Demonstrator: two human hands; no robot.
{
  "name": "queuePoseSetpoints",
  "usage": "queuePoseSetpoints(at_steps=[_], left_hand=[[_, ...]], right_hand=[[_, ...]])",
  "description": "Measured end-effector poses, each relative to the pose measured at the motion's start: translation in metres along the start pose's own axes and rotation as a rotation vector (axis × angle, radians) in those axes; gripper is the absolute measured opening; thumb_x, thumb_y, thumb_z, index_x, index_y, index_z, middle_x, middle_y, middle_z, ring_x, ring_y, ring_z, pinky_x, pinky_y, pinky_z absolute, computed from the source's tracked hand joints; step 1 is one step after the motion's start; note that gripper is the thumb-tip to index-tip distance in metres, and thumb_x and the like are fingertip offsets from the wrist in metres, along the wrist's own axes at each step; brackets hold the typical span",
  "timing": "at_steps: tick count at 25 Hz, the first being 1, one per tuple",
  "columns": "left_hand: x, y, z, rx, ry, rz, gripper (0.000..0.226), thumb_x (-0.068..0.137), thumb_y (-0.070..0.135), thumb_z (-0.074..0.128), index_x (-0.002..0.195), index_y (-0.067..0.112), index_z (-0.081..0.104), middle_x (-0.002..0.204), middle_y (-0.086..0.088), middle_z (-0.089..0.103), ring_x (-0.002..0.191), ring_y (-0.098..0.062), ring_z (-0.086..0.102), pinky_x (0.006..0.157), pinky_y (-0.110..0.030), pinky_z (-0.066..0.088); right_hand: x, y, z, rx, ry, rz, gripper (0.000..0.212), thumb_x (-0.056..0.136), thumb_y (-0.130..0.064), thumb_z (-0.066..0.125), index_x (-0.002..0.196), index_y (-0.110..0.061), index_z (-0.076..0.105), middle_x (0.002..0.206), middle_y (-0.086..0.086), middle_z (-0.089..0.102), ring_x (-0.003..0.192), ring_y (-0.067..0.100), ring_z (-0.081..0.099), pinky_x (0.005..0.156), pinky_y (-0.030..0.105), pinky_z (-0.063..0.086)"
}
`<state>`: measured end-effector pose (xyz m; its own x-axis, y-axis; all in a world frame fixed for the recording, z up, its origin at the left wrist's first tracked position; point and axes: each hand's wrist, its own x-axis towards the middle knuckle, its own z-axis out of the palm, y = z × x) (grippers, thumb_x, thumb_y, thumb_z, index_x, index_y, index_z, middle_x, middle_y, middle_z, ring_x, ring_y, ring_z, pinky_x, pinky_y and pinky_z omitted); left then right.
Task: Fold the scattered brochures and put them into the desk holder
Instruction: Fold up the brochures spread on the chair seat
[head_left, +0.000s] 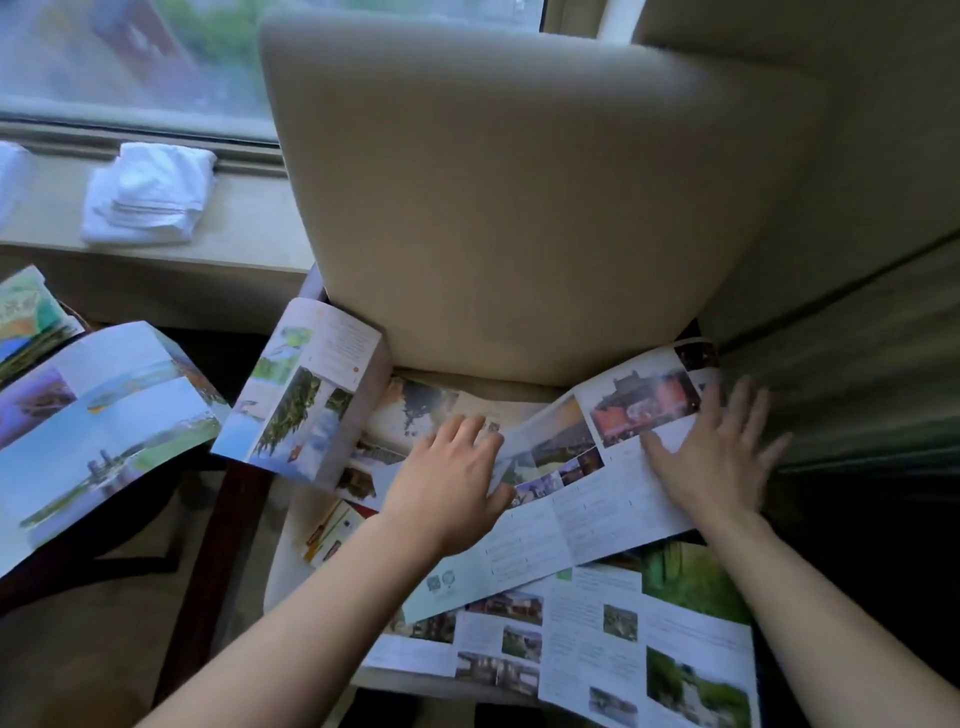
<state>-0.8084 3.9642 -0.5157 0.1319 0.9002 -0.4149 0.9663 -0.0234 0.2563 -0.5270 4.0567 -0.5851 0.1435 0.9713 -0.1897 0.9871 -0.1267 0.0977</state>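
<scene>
Several unfolded brochures lie scattered on a beige chair seat (306, 566). The long top brochure (587, 499) stretches across the seat, with photos along its far half and text on its near half. My left hand (449, 478) lies on its left part, thumb at a crease and fingers relaxed. Spread flat, my right hand (714, 454) presses on its right end. A brochure with green photos (623, 639) lies nearer me. Another brochure (306, 400) leans half-open at the seat's left edge. No desk holder is visible.
The beige chair back (509, 208) rises behind the seat. A large open brochure (98, 431) rests on a dark side table at left, with more printed sheets (26, 317) behind it. Folded white towels (150, 195) sit on the window ledge. A grey-green curtain (857, 364) hangs at right.
</scene>
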Motion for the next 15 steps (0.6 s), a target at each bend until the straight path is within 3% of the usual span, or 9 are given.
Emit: queuePoseSetpoints(at_steps=[2, 4, 6, 8, 9, 11, 13, 15], left_hand=[[0.003, -0.002, 0.007, -0.02, -0.025, 0.001, 0.058, 0.097, 0.052, 0.04, 0.146, 0.02, 0.039, 0.155, -0.008, 0.035, 0.143, -0.028, 0.032, 0.111, -0.045, 0.035], [0.004, -0.002, 0.008, -0.03, -0.039, 0.005, 0.058, 0.097, 0.051, 0.041, 0.145, 0.019, 0.04, 0.155, -0.009, 0.036, 0.142, -0.028, 0.032, 0.111, -0.046, 0.037], [0.006, 0.0, 0.005, -0.037, -0.036, 0.008, 0.058, 0.096, 0.05, 0.042, 0.145, 0.019, 0.04, 0.154, -0.009, 0.037, 0.142, -0.028, 0.033, 0.111, -0.046, 0.038], [0.012, 0.002, -0.002, -0.043, -0.019, 0.015, 0.057, 0.096, 0.05, 0.043, 0.144, 0.019, 0.041, 0.152, -0.008, 0.039, 0.14, -0.027, 0.035, 0.11, -0.046, 0.039], [0.015, 0.003, -0.006, -0.044, -0.01, 0.022, 0.055, 0.097, 0.049, 0.043, 0.143, 0.019, 0.042, 0.15, -0.008, 0.041, 0.139, -0.027, 0.037, 0.109, -0.045, 0.04], [0.019, 0.008, -0.016, -0.054, 0.009, 0.037, 0.054, 0.097, 0.049, 0.044, 0.141, 0.019, 0.044, 0.149, -0.007, 0.042, 0.138, -0.027, 0.038, 0.109, -0.045, 0.04], [0.021, 0.015, -0.021, -0.06, 0.019, 0.046, 0.055, 0.096, 0.049, 0.044, 0.142, 0.019, 0.044, 0.15, -0.007, 0.042, 0.139, -0.026, 0.038, 0.109, -0.044, 0.04], [0.026, 0.024, -0.02, -0.048, 0.013, 0.051, 0.056, 0.096, 0.049, 0.045, 0.143, 0.018, 0.043, 0.149, -0.008, 0.043, 0.139, -0.027, 0.037, 0.108, -0.044, 0.038]], right_hand=[[0.022, 0.023, -0.004, 0.283, -0.062, 0.214, 0.112, 0.08, -0.074, 0.059, 0.159, -0.012, 0.01, 0.164, 0.023, 0.02, 0.151, 0.041, 0.019, 0.114, 0.064, 0.023], [0.037, 0.035, -0.005, 0.516, -0.196, 0.361, 0.108, 0.079, -0.061, 0.073, 0.158, -0.009, 0.019, 0.155, 0.025, 0.039, 0.14, 0.044, 0.04, 0.11, 0.056, 0.036], [0.043, 0.032, -0.009, 0.544, -0.189, 0.318, 0.081, 0.079, -0.043, 0.08, 0.143, -0.006, 0.047, 0.136, 0.025, 0.059, 0.122, 0.042, 0.059, 0.093, 0.044, 0.048], [0.041, 0.019, -0.018, 0.418, -0.104, 0.189, 0.049, 0.084, -0.028, 0.076, 0.127, -0.011, 0.062, 0.119, 0.021, 0.068, 0.107, 0.038, 0.065, 0.079, 0.037, 0.047], [0.04, 0.013, -0.022, 0.338, -0.052, 0.119, 0.044, 0.085, -0.026, 0.073, 0.125, -0.012, 0.063, 0.119, 0.02, 0.067, 0.107, 0.038, 0.064, 0.079, 0.039, 0.047], [0.036, 0.006, -0.028, 0.223, -0.024, 0.051, 0.07, 0.082, -0.044, 0.074, 0.14, -0.013, 0.049, 0.141, 0.022, 0.05, 0.128, 0.04, 0.049, 0.095, 0.052, 0.044], [0.032, 0.004, -0.03, 0.145, -0.161, 0.07, 0.105, 0.077, -0.061, 0.073, 0.157, -0.019, 0.019, 0.163, 0.02, 0.02, 0.148, 0.041, 0.022, 0.11, 0.062, 0.031], [0.023, 0.002, -0.018, 0.025, -0.248, -0.028, 0.106, 0.081, -0.055, 0.071, 0.159, -0.026, 0.005, 0.166, 0.016, 0.005, 0.151, 0.043, 0.012, 0.112, 0.064, 0.032]])
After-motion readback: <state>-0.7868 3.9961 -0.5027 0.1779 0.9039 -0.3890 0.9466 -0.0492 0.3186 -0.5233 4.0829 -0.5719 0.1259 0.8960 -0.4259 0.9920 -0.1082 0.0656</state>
